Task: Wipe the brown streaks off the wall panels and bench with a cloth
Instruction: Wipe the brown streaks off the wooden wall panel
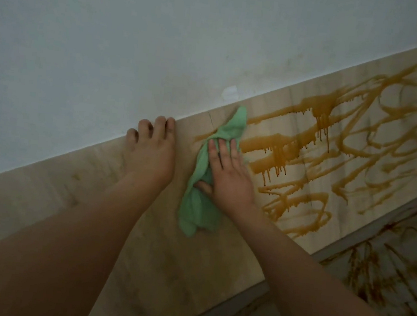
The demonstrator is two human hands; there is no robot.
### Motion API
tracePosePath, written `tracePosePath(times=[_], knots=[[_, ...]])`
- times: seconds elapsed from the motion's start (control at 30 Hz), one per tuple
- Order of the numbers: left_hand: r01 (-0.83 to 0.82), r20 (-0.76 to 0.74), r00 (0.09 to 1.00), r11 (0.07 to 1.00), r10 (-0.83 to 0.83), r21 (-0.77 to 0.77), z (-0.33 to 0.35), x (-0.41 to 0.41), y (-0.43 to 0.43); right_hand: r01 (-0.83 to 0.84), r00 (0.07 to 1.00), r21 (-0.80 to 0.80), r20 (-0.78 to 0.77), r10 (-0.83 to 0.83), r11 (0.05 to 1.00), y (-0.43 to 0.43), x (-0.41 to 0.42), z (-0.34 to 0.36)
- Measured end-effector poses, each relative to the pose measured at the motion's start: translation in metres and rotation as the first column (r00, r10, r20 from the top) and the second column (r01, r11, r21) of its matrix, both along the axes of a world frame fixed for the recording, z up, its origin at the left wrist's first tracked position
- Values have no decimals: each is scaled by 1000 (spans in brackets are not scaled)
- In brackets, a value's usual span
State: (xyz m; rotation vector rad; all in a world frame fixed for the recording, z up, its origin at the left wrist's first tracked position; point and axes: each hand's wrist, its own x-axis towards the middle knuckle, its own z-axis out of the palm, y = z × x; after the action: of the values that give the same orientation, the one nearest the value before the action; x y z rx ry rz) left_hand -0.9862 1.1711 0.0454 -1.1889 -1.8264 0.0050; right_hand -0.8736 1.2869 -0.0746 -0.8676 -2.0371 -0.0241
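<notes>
A green cloth (203, 201) lies bunched against the light wooden wall panel (50, 191). My right hand (229, 173) presses the cloth flat to the panel with straight fingers, its thumb tucked under a fold. Just right of the cloth, thick brown streaks (305, 140) with drips run across the panel. My left hand (154, 149) rests on the panel, its fingertips bent over the panel's top edge where it meets the pale wall. More brown streaks (380, 278) mark the bench surface at the lower right.
The pale painted wall (111, 43) fills the upper part of the view, with a small white patch (230, 92) just above the panel edge. Faint smears remain on the panel left of the cloth. A grey strip (243, 302) separates panel and bench.
</notes>
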Motion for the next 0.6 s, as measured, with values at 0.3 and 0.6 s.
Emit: tracePosePath(times=[0.3,0.6], knots=[[10,-18,1000,1000,-10,-11,1,2,-2,-104,995,150,29,101,983,-12,-10,17],[0,-9,1000,1000,0,-26,3,4,-2,-94,995,191,43,87,977,2,-3,30]])
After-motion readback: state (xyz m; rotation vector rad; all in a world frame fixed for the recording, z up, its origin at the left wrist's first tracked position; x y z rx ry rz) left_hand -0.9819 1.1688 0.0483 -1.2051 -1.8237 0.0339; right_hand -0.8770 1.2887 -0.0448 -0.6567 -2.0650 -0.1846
